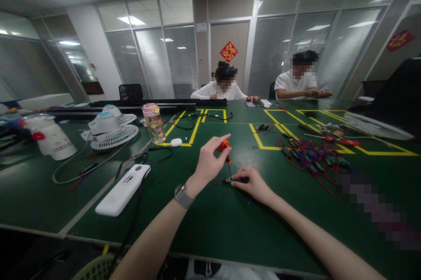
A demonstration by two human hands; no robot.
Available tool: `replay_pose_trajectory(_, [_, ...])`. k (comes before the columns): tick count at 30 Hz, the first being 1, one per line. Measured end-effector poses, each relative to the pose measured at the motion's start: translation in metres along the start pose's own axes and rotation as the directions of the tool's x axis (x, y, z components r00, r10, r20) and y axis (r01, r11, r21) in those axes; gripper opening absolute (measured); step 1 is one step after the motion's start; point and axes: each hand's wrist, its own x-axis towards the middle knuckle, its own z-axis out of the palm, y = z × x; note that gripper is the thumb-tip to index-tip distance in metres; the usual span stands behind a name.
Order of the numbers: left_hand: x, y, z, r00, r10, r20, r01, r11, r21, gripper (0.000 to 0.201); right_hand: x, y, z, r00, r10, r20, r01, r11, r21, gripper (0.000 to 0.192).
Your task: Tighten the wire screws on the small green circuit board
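While pinned flat to the worktop [210, 227] under right hand [251, 182] fingertips, small light wired board [229, 179], likely fragile, best held by edges; left hand [207, 164] grip closed around orange-handled screwdriver [225, 147].

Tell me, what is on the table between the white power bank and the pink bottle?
In the head view, black cables loop across the green table between the white power bank and the pink bottle. Nothing else lies there.

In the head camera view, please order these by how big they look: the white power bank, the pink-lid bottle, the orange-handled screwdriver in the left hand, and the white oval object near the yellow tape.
1. White power bank, though it lies nearest the camera.
2. Pink-lid bottle.
3. Orange-handled screwdriver, partly hidden by the left hand.
4. White oval object, about alike with the screwdriver's visible part, so this order is unsure.
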Motion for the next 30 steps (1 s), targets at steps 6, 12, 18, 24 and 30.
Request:
replay_pose_trajectory(6, [-0.0007,0.0019,-0.0026,0.998,-0.056,0.015,0.057,0.994,-0.093,0.022,0.0001,-0.0005,-0.0003,1.000,0.008,0.007,-0.008,1.000,-0.009,0.015])
replay_pose_trajectory(12, [-0.0011,0.0055,-0.0012,0.997,-0.041,0.068,0.055,0.972,-0.227,0.029,0.0001,-0.0020,-0.0012,1.000,0.012,0.012,-0.012,1.000,-0.009,0.015])
replay_pose_trajectory(18, [-0.0014,0.0041,0.0010,0.998,-0.058,0.021,0.060,0.987,-0.152,0.025,0.0001,-0.0013,-0.0006,1.000,0.010,0.011,-0.010,1.000,-0.006,0.014])
replay_pose_trajectory(24, [0.0007,0.0007,0.0041,0.972,-0.215,0.095,0.235,0.853,-0.466,0.036,-0.0001,-0.0010,-0.0004,1.000,0.011,0.008,-0.011,1.000,0.001,0.015])
replay_pose_trajectory(30, [0.0002,-0.0038,0.0048,0.979,-0.202,-0.015,0.185,0.921,-0.342,0.024,-0.0004,-0.0011,-0.0007,1.000,0.008,0.000,-0.008,1.000,0.008,0.016])
